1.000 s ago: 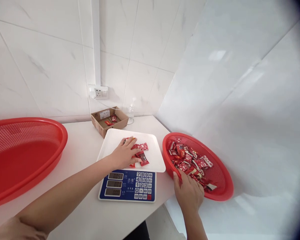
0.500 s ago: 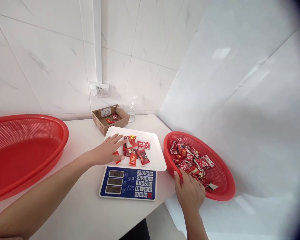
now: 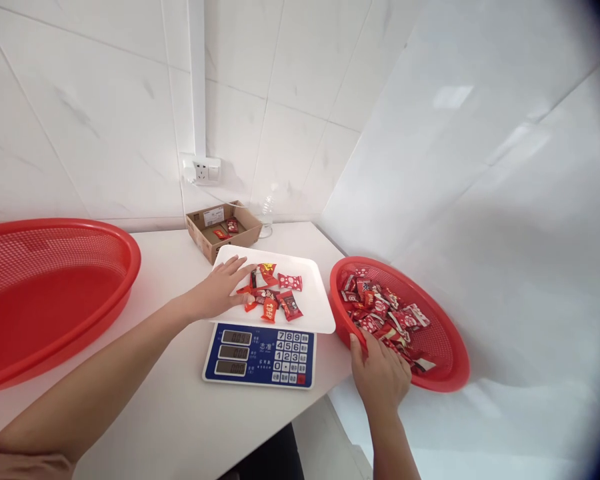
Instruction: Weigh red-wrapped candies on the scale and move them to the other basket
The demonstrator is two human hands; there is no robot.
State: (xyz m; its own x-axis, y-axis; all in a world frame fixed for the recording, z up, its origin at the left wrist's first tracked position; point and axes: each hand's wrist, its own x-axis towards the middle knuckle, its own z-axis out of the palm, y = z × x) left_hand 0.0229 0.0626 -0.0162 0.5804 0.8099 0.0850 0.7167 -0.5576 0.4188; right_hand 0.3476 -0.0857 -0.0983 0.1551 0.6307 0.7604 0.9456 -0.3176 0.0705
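Over the left side of the white weighing pan (image 3: 310,308) my left hand (image 3: 223,290) is open, fingers spread, its fingertips beside a small group of wrapped candies (image 3: 269,309) in red and orange wrappers. The thumb lies over or against an orange-red candy at the group's left edge; contact is hard to tell. Below the pan shows the scale's blue panel (image 3: 260,357), with three displays and a keypad. My right hand (image 3: 380,373) is closed round the near rim of a red plastic basket (image 3: 453,347), which holds many similar candies (image 3: 380,310).
A large red basket (image 3: 130,257) stands at the left on the white table (image 3: 155,393). Behind the scale are a cardboard box (image 3: 207,243) with a few candies and a clear plastic bottle (image 3: 267,207). A wall socket (image 3: 201,170) with a plugged-in cord is above them.
The view has tilted down slightly and shifted. My left hand stays over the pan, and the leftmost orange-red candy now shows closer to the others. My right hand keeps its hold on the basket rim.
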